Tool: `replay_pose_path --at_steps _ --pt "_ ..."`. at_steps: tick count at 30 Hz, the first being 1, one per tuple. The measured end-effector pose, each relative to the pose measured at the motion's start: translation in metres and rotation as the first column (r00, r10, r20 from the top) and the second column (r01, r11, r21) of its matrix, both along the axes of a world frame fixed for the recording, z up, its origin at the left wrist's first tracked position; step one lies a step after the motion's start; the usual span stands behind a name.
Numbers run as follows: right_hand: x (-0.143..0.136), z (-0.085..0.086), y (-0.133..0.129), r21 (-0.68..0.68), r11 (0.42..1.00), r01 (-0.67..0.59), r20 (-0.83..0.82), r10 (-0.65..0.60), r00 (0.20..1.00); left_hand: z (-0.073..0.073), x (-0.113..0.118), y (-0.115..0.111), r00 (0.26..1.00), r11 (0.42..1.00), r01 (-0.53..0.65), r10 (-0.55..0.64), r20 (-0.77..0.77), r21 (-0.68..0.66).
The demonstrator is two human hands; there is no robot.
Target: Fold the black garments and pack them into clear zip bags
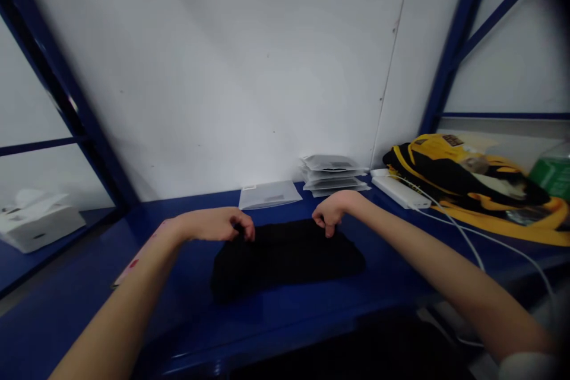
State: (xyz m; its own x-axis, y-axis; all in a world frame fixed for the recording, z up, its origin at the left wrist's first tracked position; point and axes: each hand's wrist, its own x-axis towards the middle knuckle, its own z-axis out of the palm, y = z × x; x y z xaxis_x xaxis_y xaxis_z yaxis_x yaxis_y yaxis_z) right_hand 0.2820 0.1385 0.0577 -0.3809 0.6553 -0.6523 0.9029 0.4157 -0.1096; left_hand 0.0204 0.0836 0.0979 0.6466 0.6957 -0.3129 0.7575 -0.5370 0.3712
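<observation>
A black folded piece of cloth lies on the blue tabletop in front of me; what kind of garment or cloth it is does not show. At its far left corner my left hand has its fingers curled down and closed on the fabric. My right hand pinches the far edge toward the right, with fingertips bent into the cloth. Dark fabric hides the exact grip of both hands. Part of a pink patterned object shows behind my left forearm.
Behind the cloth lie a flat clear plastic packet and a stack of similar packets. To the right are a white box-shaped device with white cables and a black-and-yellow bag. A tissue box sits far left.
</observation>
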Motion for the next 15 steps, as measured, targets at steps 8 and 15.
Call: replay_pose_path --at_steps 8,15 --pt "0.003 -0.002 0.0 0.073 0.994 0.078 -0.005 -0.077 0.997 -0.009 -0.067 0.023 0.886 0.914 -0.406 0.396 -0.241 0.009" --pt "0.003 0.001 0.006 0.189 0.982 0.009 -0.032 -0.003 0.999 -0.011 -0.066 0.027 0.879 0.909 -0.416 0.411 -0.243 0.036"
